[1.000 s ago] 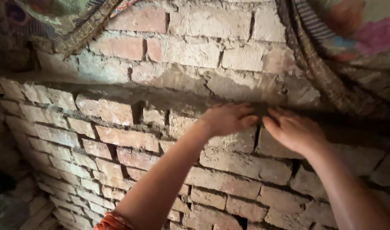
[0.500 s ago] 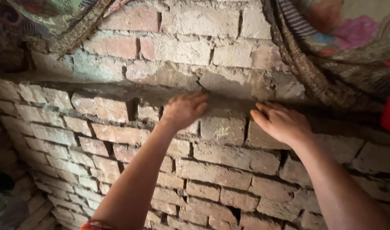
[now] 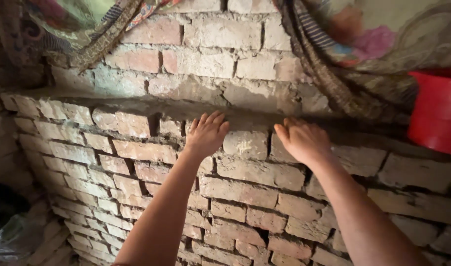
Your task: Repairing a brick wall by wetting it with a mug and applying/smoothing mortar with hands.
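Note:
My left hand [image 3: 207,133] lies flat against the brick wall [image 3: 235,197], its fingers close together and reaching up onto the grey mortar ledge [image 3: 137,106]. My right hand [image 3: 302,140] rests palm-down on the same ledge edge, a short way to the right, fingers extended. A single brick [image 3: 246,144] shows between the two hands. Neither hand holds anything.
A red plastic bucket [image 3: 437,116] stands on the ledge at the far right. Patterned cloth hangs from above at the top left [image 3: 73,24] and top right [image 3: 373,39]. A crumpled plastic sheet [image 3: 9,236] lies low at the left.
Both hands have slid leftward along the ledge and moved apart. The view shifted, bringing the red bucket into sight on the right.

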